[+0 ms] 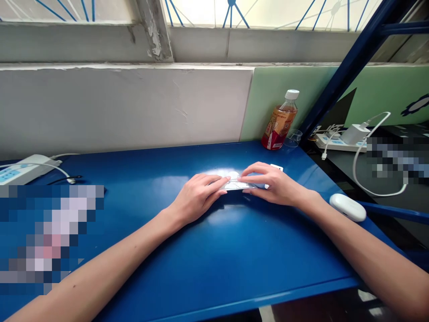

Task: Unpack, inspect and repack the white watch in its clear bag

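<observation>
Both of my hands rest on a blue table [234,259], meeting over a small clear plastic packet [234,181] with a round white shape inside. My left hand [197,197] lies with fingers together, their tips pressing on the packet's left end. My right hand [271,183] pinches the packet's right end between thumb and fingers. A small white piece [276,167] peeks out just behind my right hand.
A bottle of amber drink with a white cap [280,120] stands at the back right beside a small clear cup [293,137]. A white oval case [347,207] lies at the right edge. Power strips with cables sit at far left [20,170] and far right [338,141].
</observation>
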`<state>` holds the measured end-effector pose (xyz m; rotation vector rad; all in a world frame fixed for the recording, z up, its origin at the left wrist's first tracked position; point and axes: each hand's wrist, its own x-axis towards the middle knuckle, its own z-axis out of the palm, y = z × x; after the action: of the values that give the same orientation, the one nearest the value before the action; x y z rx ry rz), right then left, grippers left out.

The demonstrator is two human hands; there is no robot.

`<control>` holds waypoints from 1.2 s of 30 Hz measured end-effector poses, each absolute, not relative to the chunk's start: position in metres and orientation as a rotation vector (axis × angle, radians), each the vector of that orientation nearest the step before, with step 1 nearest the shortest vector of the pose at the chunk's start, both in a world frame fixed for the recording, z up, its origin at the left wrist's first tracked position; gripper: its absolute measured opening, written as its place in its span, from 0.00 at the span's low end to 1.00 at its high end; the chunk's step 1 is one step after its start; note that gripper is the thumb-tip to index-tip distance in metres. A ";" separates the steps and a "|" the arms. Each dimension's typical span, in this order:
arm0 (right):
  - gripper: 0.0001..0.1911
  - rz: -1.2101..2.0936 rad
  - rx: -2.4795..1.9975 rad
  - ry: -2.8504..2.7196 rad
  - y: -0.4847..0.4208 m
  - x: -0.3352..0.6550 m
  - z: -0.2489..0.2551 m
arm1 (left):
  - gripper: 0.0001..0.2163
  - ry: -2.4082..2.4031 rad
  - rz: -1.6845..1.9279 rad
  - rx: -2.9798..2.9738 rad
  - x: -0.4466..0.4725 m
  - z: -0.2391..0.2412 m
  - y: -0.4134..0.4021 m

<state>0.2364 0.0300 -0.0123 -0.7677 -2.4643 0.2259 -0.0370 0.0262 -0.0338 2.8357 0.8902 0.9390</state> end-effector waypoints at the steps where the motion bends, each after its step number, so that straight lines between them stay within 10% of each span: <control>1: 0.14 0.222 -0.734 -2.405 0.029 0.234 -0.013 | 0.14 0.859 1.010 2.843 -0.037 -0.034 0.026; 10: 0.08 0.690 -0.966 -1.959 0.019 0.220 -0.006 | 0.19 0.837 1.418 2.696 -0.037 -0.031 0.021; 17: 0.15 1.218 -1.205 -1.765 0.029 0.220 -0.014 | 0.30 0.876 1.056 2.735 -0.035 -0.031 0.023; 25: 0.13 0.361 -1.133 -2.263 0.031 0.230 -0.018 | 0.30 0.940 0.757 2.664 -0.035 -0.034 0.026; 36: 0.30 0.346 -1.001 -2.557 0.031 0.235 -0.016 | 0.25 0.994 0.609 2.703 -0.034 -0.032 0.029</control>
<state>0.2349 0.0308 -0.0157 -1.0011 -2.5572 0.3460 -0.0342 0.0291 -0.0324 2.7027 0.9945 0.6089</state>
